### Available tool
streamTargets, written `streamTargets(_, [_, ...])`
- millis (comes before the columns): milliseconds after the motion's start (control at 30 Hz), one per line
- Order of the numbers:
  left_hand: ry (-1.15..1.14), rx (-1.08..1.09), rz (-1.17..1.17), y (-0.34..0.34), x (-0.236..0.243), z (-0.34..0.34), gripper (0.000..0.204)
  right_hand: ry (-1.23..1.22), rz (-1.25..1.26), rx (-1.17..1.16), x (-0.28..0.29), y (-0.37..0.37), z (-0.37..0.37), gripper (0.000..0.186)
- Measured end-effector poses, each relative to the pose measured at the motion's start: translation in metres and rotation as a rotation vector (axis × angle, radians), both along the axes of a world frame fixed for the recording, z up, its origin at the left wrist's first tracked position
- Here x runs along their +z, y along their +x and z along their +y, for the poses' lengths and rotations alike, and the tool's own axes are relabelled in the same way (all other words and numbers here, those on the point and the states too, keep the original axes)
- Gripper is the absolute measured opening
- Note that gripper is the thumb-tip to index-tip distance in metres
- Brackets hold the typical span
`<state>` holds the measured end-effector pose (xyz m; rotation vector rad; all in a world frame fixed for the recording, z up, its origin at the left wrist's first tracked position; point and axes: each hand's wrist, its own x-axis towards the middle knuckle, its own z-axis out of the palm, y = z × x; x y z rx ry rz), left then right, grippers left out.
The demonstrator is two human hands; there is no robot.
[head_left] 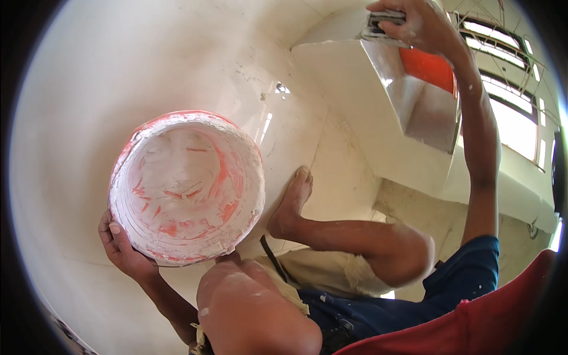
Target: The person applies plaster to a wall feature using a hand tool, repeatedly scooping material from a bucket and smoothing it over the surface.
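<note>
While the cropped right grip [419,22] clasps an indistinct tool [372,29], left grip [127,253] cups a bucket [252,183].

Here we go, looking down from the wearer's head, wide fisheye!
We're close in over the bucket [245,189] and a bare knee [411,254], floor [77,177] filling the left, while the right stretches away to distant windows [509,124].

- Right arm [480,142] stretched well forward, elbow nearly straight; right hand [423,26] clasped, fingers [390,28] bent.
- Left arm [173,300] reaching out beside a bent knee [236,299], left hand [127,254] gripping, thumb [120,235] uppermost.
</note>
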<state>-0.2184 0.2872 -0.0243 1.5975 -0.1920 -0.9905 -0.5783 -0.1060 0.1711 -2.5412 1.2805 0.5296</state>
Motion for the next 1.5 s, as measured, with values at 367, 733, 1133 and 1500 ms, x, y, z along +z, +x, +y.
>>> streamTargets(367, [-0.064,0.021,0.041,0.004,-0.011,0.009,0.043,0.04,0.228,-0.066,-0.006,0.019,-0.001,0.037])
streamTargets(733, [-0.05,0.013,0.06,0.006,-0.013,0.009,0.044,0.089,0.196,-0.122,-0.015,0.009,-0.007,0.036])
streamTargets(1133, [-0.045,-0.004,0.064,0.005,-0.009,0.004,0.043,0.023,0.325,0.029,-0.008,0.031,-0.036,0.04])
streamTargets(1500, [-0.056,0.021,0.078,0.008,-0.011,0.006,0.041,0.146,0.335,0.055,-0.055,0.03,-0.028,0.042])
